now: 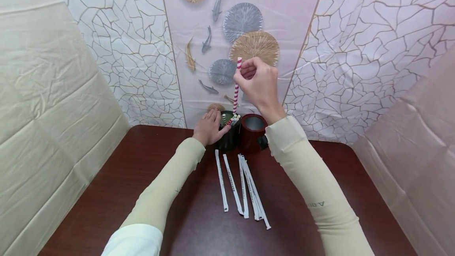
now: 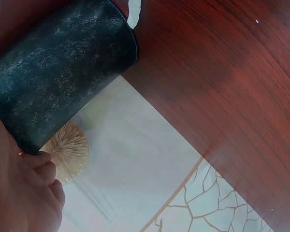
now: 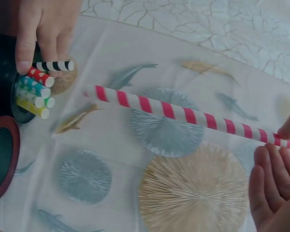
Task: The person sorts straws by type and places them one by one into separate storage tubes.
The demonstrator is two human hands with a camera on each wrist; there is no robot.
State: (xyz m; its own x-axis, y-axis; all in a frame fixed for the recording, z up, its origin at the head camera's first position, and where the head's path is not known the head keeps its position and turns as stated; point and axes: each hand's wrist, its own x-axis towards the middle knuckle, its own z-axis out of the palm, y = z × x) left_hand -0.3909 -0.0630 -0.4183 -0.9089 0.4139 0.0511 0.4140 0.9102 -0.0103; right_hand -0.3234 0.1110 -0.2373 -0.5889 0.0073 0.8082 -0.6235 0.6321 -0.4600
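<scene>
My right hand pinches a red-and-white striped paper straw near its upper end, between thumb and fingertips. The straw hangs nearly upright, its lower tip over the mouth of a dark cup and apart from the straws inside. My left hand rests against the cup's rim with fingers extended, the thumb lying across the edge. Several paper straws stand in the cup: a black-and-white striped straw, a dotted red straw, a dotted teal straw and a yellow straw.
A dark red container stands right beside the cup. Several long white printed paper sleeves lie on the brown table in front. Behind rises a patterned cloth wall with fish and round leaf prints.
</scene>
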